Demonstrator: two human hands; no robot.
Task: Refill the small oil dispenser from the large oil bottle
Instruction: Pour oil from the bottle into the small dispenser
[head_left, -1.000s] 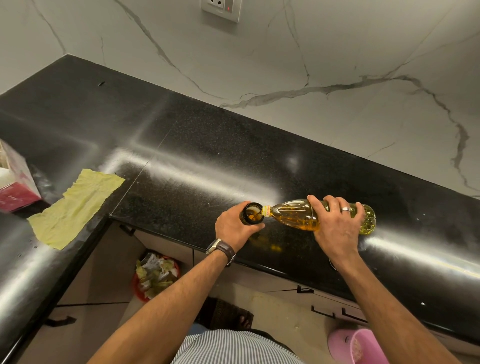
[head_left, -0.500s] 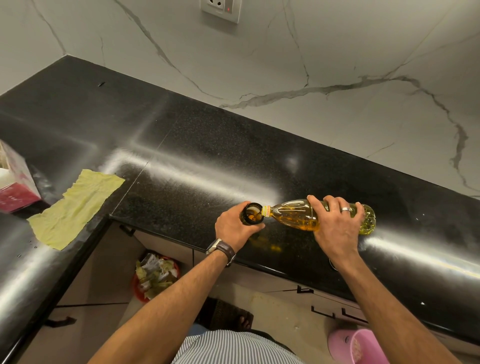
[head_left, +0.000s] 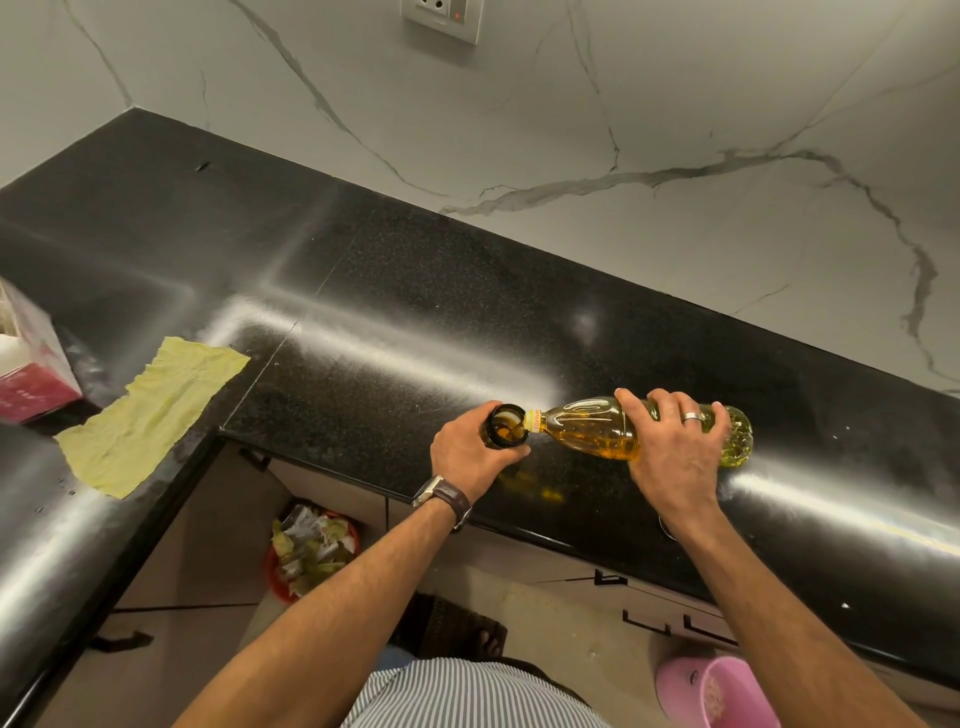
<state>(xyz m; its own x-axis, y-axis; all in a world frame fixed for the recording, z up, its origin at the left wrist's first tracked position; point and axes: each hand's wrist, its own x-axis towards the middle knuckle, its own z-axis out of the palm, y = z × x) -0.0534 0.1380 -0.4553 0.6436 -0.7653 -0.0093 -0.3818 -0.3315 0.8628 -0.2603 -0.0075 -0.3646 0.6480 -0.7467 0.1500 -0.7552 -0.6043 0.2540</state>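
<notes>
Fingers (head_left: 511, 451) of the left hand (head_left: 467, 454) are wrapped around the small oil dispenser (head_left: 505, 425), a dark, round-mouthed vessel standing upright on the black surface (head_left: 395, 332) close to its front edge. Its open mouth faces up, and amber oil shows inside. The right hand (head_left: 675, 457) closes over the large oil bottle (head_left: 592, 428) from above, with the thumb on the far side of the body and the other fingers curled across its rear half; a ring (head_left: 691, 416) sits on one finger. That clear bottle is held nearly horizontal above the surface, its base pointing toward the right end and its yellow-collared neck resting at the rim of the dispenser's mouth. Golden oil pools in the lower, neck-side half of the bottle. A wristwatch (head_left: 441, 496) with a dark strap circles the left wrist. Farther along, near the left inner corner of the surface, a yellow cloth (head_left: 150, 410) lies flat, and a pink and white box (head_left: 31, 358) stands just beyond it at the left edge.
</notes>
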